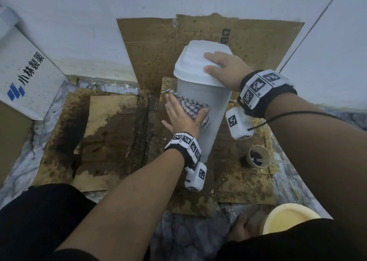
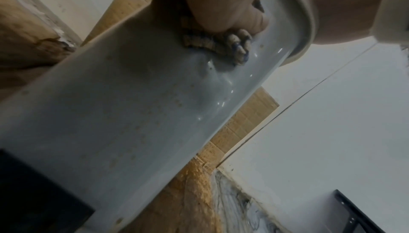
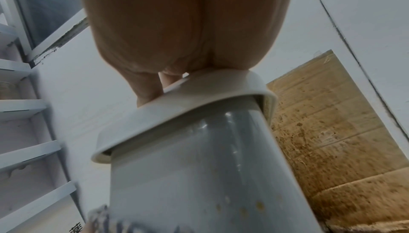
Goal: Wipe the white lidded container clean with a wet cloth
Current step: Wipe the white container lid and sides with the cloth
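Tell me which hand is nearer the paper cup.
Right. The right hand rests on the lid, above the cup's side; the left hand presses the cloth across the container.

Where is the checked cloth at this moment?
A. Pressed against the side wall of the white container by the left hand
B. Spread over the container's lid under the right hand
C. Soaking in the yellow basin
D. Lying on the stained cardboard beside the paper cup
A: the left hand presses the checked cloth flat against the side wall of the white container, while the right hand rests bare on the lid.
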Available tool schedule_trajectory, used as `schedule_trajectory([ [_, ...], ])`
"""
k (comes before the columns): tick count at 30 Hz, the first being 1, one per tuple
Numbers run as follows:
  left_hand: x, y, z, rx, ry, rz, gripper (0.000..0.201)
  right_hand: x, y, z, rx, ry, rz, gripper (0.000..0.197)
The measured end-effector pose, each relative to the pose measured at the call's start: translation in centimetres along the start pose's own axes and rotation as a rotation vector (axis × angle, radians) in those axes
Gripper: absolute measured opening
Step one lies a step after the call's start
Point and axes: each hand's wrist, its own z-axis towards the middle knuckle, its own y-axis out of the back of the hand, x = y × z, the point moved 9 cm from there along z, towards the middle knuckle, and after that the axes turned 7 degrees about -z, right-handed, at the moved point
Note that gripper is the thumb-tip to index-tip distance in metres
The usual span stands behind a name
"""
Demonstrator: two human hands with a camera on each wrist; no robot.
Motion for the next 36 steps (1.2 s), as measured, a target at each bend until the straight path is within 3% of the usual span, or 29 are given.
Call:
schedule_trajectory([
  [17, 10.3, -1.1, -3.4, 0.125, 0.253, 0.203, 0.117, -0.4, 0.7, 0.4, -0.037, -0.009, 0.062, 0.049],
  [28, 13.2, -1.3, -4.3, 0.301, 0.402, 0.295, 0.113, -0.1, 1.1, 0.4, -0.063, 0.000, 0.067, 0.047],
  [36, 14.5, -1.6, -5.1, 0.272, 0.495, 0.207, 0.107, -0.4, 0.9, 0.2, -0.071, 0.002, 0.102, 0.047],
])
